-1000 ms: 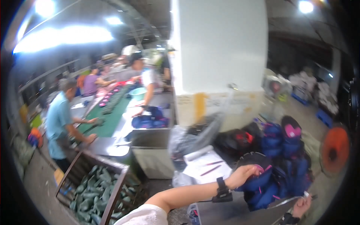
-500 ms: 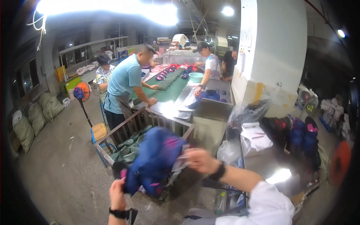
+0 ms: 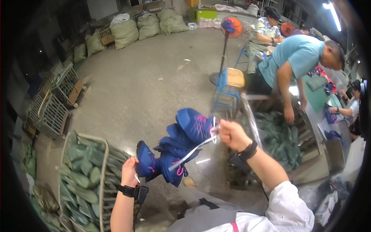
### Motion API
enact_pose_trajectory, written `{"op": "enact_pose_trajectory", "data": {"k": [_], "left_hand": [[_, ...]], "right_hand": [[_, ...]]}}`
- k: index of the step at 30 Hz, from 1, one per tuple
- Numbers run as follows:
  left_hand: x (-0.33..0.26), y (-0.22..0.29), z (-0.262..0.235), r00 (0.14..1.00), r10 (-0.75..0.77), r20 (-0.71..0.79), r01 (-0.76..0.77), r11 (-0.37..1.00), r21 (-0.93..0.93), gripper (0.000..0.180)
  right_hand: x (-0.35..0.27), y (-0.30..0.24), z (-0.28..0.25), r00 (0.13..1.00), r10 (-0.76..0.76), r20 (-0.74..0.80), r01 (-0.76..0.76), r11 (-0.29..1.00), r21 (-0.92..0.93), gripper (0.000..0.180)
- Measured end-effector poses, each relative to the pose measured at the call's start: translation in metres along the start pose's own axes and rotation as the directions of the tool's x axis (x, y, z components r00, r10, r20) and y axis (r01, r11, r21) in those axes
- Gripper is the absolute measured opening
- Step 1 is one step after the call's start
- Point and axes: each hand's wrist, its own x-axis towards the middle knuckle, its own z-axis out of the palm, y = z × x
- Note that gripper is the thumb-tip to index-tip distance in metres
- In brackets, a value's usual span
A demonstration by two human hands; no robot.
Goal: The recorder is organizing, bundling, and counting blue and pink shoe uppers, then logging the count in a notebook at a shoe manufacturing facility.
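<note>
The left hand point(image 3: 129, 172) hides the lower end of the blue shoe uppers point(image 3: 174, 149). How many uppers are bundled cannot be told. A bending worker's point(image 3: 297, 58) legs are hidden behind the table.

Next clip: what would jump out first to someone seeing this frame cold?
Dead centre, a bundle of blue shoe uppers with pink trim hangs between the person's two raised hands: the left hand grips its lower end, and the right hand holds its upper end by a white tie. At lower left stands a wire basket of green pieces. At upper right a person in a light blue shirt bends over another bin.
</note>
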Motion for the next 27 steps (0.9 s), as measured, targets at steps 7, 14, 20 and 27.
{"op": "enact_pose_trajectory", "data": {"k": [7,14,20,27], "left_hand": [[0.143,-0.031,-0.052,0.984,-0.168,-0.052,0.17,0.985,0.036,0.013],[0.278,-0.045,-0.004,0.845,-0.498,0.193,0.524,0.843,-0.12,0.014],[0.428,-0.054,0.024,0.574,-0.691,0.44,0.738,0.669,0.087,0.018],[0.623,-0.021,0.137,0.603,-0.665,0.44,0.402,0.731,0.552,0.006]], "right_hand": [[0.151,0.035,0.013,0.974,-0.17,0.152,0.128,-0.145,-0.981,0.027],[0.279,-0.015,0.03,0.93,-0.086,0.358,0.274,-0.491,-0.827,0.021],[0.347,-0.051,-0.031,0.979,0.117,-0.167,-0.105,-0.416,-0.904,0.025],[0.399,-0.082,-0.098,0.864,0.093,-0.495,-0.501,0.074,-0.862,0.03]]}}
